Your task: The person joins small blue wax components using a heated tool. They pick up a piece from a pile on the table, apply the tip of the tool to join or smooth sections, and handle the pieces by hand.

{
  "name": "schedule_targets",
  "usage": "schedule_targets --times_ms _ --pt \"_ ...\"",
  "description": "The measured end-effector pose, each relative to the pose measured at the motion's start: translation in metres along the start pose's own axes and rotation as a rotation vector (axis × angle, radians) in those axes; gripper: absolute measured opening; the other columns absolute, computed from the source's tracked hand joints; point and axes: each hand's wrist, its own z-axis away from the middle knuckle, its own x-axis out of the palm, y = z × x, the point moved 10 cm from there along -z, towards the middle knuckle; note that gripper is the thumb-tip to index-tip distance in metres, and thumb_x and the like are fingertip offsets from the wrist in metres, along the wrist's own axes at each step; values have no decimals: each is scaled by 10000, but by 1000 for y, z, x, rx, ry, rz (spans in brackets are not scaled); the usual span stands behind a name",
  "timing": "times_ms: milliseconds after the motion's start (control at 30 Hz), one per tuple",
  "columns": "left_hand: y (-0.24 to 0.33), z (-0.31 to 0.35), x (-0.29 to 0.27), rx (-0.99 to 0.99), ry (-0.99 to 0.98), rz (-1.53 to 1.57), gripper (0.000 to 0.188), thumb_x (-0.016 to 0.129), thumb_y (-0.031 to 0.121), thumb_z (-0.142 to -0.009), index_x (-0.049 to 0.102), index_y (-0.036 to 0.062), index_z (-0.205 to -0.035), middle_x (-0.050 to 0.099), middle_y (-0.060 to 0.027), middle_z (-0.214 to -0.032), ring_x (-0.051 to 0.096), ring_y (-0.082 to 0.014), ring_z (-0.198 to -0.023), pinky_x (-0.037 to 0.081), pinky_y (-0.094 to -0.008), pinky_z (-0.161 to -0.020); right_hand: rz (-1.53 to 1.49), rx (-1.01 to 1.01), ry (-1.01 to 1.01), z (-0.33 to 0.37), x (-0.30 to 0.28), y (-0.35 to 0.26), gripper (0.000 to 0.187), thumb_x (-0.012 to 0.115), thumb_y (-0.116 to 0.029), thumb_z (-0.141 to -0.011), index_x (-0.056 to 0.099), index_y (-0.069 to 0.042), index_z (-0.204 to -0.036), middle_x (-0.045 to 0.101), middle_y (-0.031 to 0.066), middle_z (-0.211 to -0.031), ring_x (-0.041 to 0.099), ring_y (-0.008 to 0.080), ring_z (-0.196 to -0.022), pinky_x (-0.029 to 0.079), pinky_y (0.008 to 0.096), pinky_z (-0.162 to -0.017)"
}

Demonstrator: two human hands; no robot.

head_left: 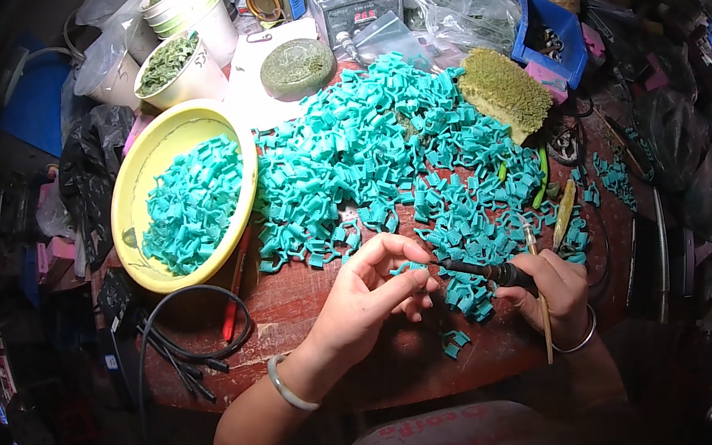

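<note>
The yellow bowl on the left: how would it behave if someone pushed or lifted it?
The yellow bowl looks like smooth plastic, so it may slide when pushed. Its turquoise pieces lie loosely heaped, so they would probably shift or spill if it tipped. They look small and thin, so the load may be fairly light.

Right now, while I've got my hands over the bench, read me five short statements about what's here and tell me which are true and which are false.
1. The left hand holds a small teal piece. True.
2. The right hand is empty. False: it holds a dark pen-shaped tool.
3. The yellow bowl is full of green leaves. False: it holds loose teal clips.
4. The blue tray is to the right of the yellow bowl. True.
5. A bangle is on each wrist. True.
</note>
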Motion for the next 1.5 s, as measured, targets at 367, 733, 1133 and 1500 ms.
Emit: schedule_targets --times_ms 367,733,1133,1500 --pt "2 0 2 3 -1 -12 191 653 53 -923 550 65 -1083 658 -62 -919 650 -124 -745 520 -226 -610 13 6 5 2 -1 2 345 781 -336 -817 654 -38 -935 564 69 -685 590 255 -537 442 342 -470" --pt "5 -1 4 65 2 -65 225 647 51 -931 541 63 -1129 660 -64 -923 644 -114 -761 510 -241 -625 -12 -2 61 2 -9 2 372 779 -355 -824 655 -25 -942 576 71 -682 596 249 -538 450 337 -466" --pt "15 5 8 187 24 -214 231 615 22 -953 525 24 -1166 620 -51 -1069 644 -111 -943 527 -248 -811 -33 -2 102 3 -10 4 390 739 -360 -872 642 7 -961 593 92 -704 586 235 -550 447 317 -489" --pt "27 7 8 366 52 -327 245 632 -33 -926 553 19 -1152 562 -40 -1112 595 -90 -931 552 -244 -701 -39 1 102 3 -11 4 370 772 -345 -841 650 -11 -943 584 73 -683 592 237 -530 451 327 -466"
